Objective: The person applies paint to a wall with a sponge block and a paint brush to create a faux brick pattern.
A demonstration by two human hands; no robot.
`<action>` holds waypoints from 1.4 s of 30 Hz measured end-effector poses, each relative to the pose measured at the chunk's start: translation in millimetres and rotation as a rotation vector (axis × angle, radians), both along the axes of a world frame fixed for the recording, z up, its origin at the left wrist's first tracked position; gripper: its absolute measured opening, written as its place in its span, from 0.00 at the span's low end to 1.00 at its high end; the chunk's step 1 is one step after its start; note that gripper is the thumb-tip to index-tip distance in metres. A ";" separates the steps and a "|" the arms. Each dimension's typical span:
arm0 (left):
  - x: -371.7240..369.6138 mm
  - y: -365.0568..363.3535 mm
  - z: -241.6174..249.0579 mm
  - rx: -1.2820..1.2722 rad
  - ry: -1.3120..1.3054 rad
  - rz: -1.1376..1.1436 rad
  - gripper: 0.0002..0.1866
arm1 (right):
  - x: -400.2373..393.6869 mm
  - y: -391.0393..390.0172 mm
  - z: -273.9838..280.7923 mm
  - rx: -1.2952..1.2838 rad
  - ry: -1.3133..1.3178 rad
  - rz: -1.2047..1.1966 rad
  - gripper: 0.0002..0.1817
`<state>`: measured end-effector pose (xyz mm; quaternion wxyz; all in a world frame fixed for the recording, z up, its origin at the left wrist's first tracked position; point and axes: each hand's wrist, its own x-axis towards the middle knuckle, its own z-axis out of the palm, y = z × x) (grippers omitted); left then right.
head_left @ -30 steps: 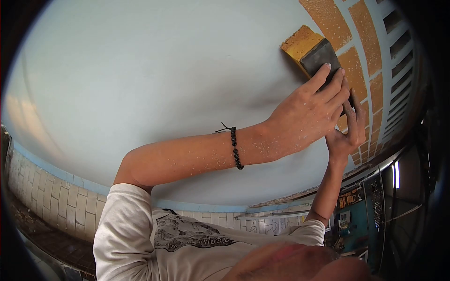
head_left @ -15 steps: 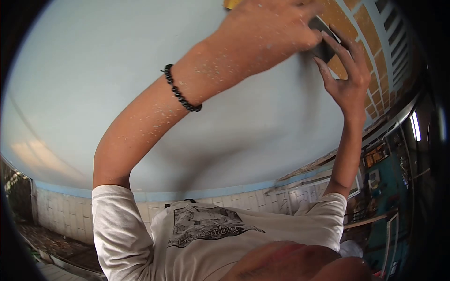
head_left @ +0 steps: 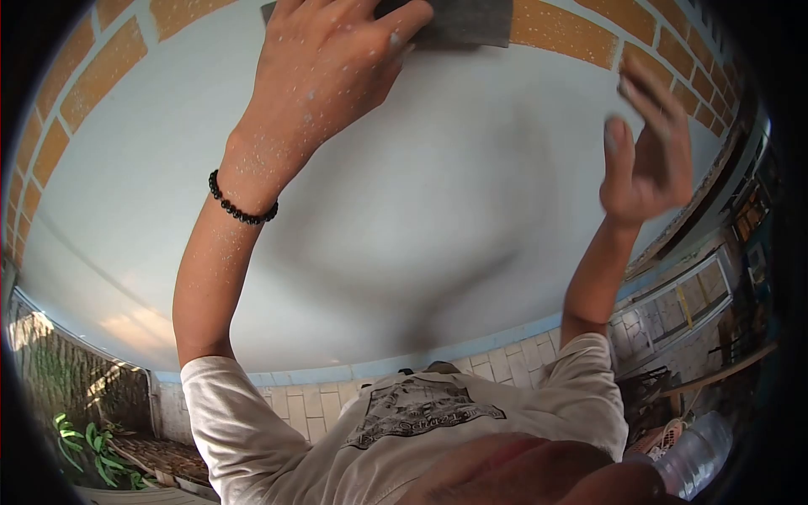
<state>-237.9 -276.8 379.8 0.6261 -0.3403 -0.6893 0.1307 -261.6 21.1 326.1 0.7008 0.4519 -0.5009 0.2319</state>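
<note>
L hand [head_left: 324, 67]: pos. upper L-centre of view, back of hand toward cam. Grip: clenched on dark flat tool [head_left: 471, 23], fingers over its upper side. Tool loc.: top edge of view, partly cut off by frame; straight lower edge and R corner visible. Contact betw. tool and wall surface: cannot tell.

R hand [head_left: 652, 160]: raised at R side of view, well apart from tool. Grip: released; thumb and fingers spread and part bent, nothing seen in it. Fingers blurred.

L wrist: black beaded bracelet [head_left: 240, 210]. Pale specks on L hand and forearm.

Wall [head_left: 396, 194]: smooth, whitish, w/ soft arm shadows. Orange brick pattern [head_left: 564, 34] w/ pale joints along upper L and upper R; white specks on some bricks. Light blue band [head_left: 316, 374] along wall's lower edge; pale tiles [head_left: 295, 408] adj. to band.

Markings: T-shirt [head_left: 505, 421], off-white, w/ dark printed graphic [head_left: 425, 408] on chest. Lettering is upside down in view, along graphic's edge; 1st letters appear to be "Temp", remainder too small/distorted to read.

Periph. items: green plant [head_left: 101, 454] at lower L; clear plastic bottle [head_left: 694, 454], tilted, at lower R, near pinkish openwork item [head_left: 661, 439]; pale rect. frame [head_left: 682, 299] at R, above bottle in view.
</note>
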 end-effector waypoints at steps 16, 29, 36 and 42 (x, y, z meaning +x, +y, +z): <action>1.9 65.2 2.3 0.049 -0.061 0.334 0.33 | -8.7 37.7 -225.9 -0.221 -1.090 0.614 0.04; 6.6 70.5 -3.7 0.043 -0.018 0.364 0.37 | -25.1 60.2 -238.1 -0.056 -1.167 0.728 0.03; 76.4 75.6 -4.3 0.059 0.046 0.317 0.32 | -26.6 79.0 -237.6 -0.009 -1.172 0.684 0.04; 134.9 17.1 -13.4 0.099 0.198 0.303 0.31 | -31.7 88.0 -240.6 -0.022 -1.178 0.666 0.03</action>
